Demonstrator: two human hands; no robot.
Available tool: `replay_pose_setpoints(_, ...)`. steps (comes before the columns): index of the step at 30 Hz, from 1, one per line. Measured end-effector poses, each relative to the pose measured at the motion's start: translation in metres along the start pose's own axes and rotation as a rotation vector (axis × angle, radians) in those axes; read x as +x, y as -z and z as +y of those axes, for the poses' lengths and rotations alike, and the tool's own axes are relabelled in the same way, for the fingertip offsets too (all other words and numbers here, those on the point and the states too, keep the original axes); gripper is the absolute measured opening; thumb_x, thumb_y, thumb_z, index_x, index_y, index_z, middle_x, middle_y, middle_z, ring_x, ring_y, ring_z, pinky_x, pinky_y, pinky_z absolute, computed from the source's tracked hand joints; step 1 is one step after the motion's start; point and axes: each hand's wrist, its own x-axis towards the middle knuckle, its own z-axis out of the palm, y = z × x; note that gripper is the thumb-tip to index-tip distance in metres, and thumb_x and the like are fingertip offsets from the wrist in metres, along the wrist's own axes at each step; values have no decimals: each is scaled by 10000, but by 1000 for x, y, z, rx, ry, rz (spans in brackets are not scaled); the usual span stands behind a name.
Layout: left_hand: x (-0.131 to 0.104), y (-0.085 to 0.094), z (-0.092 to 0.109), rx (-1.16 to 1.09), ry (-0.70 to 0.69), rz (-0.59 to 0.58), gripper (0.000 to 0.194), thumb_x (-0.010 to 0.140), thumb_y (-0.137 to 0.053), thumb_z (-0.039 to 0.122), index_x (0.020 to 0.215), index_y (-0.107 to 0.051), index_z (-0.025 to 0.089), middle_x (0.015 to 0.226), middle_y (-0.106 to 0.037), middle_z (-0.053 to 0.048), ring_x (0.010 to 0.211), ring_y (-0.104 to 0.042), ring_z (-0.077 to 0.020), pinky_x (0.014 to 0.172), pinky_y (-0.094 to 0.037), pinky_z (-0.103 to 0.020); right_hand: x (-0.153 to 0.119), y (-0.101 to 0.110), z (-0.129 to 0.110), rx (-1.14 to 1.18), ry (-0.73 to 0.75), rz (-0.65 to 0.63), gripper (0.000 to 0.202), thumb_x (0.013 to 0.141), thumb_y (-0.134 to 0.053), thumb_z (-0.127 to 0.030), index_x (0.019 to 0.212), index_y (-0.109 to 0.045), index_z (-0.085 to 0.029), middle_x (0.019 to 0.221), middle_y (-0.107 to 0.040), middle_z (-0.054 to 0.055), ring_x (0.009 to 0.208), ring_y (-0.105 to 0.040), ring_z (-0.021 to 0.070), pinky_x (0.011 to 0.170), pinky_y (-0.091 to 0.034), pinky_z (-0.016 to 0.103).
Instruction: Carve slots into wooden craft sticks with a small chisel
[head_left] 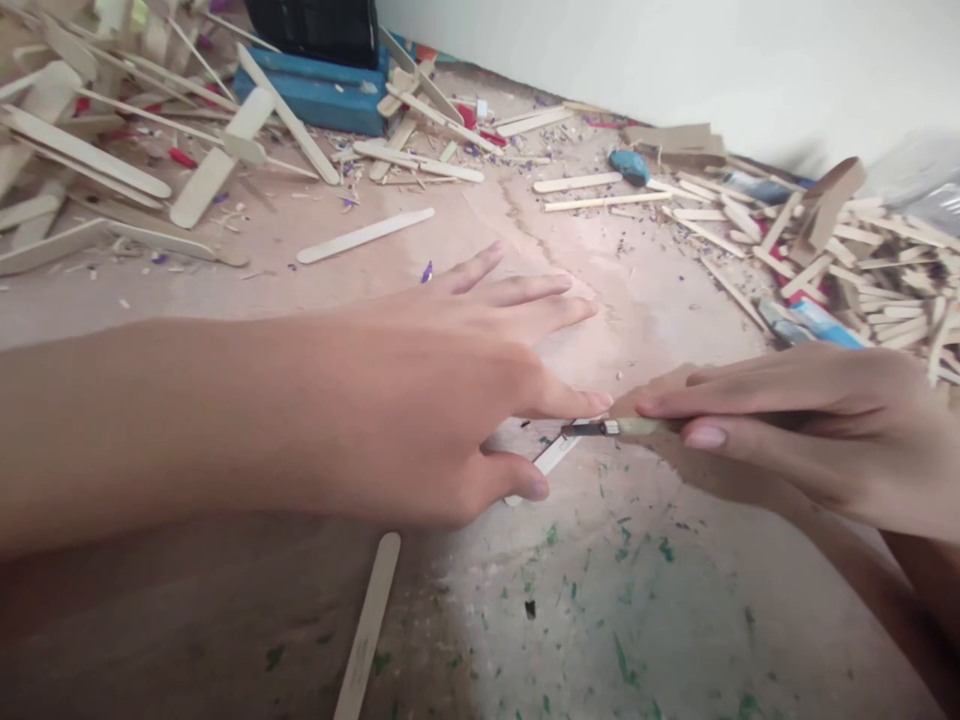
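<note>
1. The small stick (553, 458) is pale, flat and narrow, it seems of wood; one end is hidden.
2. The tool (634, 427) is thin, with a dark flat tip, a shiny band and a pale handle; its exact kind cannot be told.
3. The small stick lies slanted on the table (465, 610), and it serves here as the centre of the clock.
4. The person's left hand (465, 385) is at nine to ten o'clock, palm down, fingers spread; its thumb and index finger are at the stick.
5. The right hand (817, 430) is at three o'clock and pinches the tool between thumb and fingers, while the dark tip is at the stick's upper end.
6. The table has a brownish, worn surface, with green specks from four to six o'clock.
7. One loose stick (367, 630) with round end lies at eight o'clock.
8. A heap of wide sticks (214, 175) is at ten o'clock, beside a blue block (315, 95).
9. A blue lump (628, 167) sits between twelve and one; short sticks (896, 310) are piled near two.
10. Behind, a plain white wall (675, 60) rises.
</note>
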Motion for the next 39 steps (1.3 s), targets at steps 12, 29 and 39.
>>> replay_pose_setpoints(12, -1, -2, 0, -7, -3, 6, 561, 1063, -781, 576, 1611, -696, 490, 1899, -404, -92, 1810, -245, -461, 1441, -133, -785, -3, -5, -1, -56, 92, -43, 439, 1042, -857, -276, 1425, -834, -488, 1212, -882, -28, 961, -903, 212, 860, -761, 220)
replay_pose_setpoints(29, -5, -3, -5, -20, -53, 47, 541, 1064, -785, 553, 1596, -709, 489, 1864, -459, -68, 1790, -286, -493, 1416, -202, -838, -3, -5, -5, -23, 66, -4, 449, 1019, -875, -234, 1366, -854, -518, 1213, -879, -33, 962, -903, 232, 875, -777, 266)
replay_pose_setpoints(39, -3, -1, -3, -14, -22, 2, 566, 1068, -777, 567, 1621, -681, 501, 1869, -447, -88, 1802, -247, -488, 1414, -160, -849, -7, -9, -1, -57, 95, 39, 493, 1026, -868, -215, 1407, -833, -526, 1203, -884, -37, 933, -902, 212, 783, -760, 236)
